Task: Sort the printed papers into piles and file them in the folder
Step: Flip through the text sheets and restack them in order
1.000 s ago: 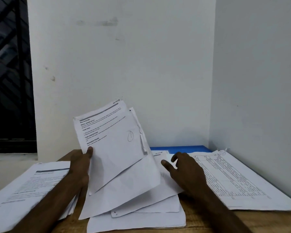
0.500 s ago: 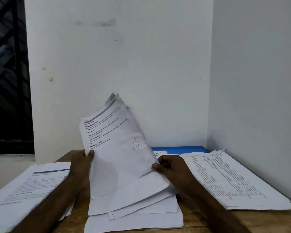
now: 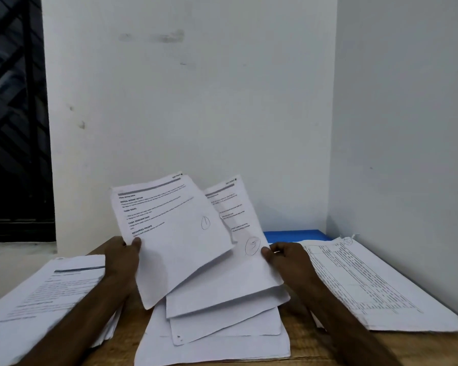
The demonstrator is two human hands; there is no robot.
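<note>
My left hand [image 3: 122, 257] pinches the left edge of a printed sheet [image 3: 175, 233] marked with a circled 1 and holds it tilted up above the table. My right hand [image 3: 288, 260] pinches the right edge of a second sheet [image 3: 238, 231] marked with a circled 5, which stands behind the first. Under both lies a loose middle pile of papers [image 3: 222, 339]. A pile of text pages [image 3: 45, 294] lies at the left, a pile of table printouts [image 3: 368, 286] at the right. The blue folder [image 3: 296, 235] lies flat against the back wall, mostly hidden.
The wooden table [image 3: 302, 347] stands in a corner between two white walls, with the right wall close to the right pile. A dark barred window is at far left. The papers cover most of the tabletop.
My right hand has taken hold of the sheet marked 5 and drawn it out to the right from behind the sheet marked 1. My left hand kept its grip.
</note>
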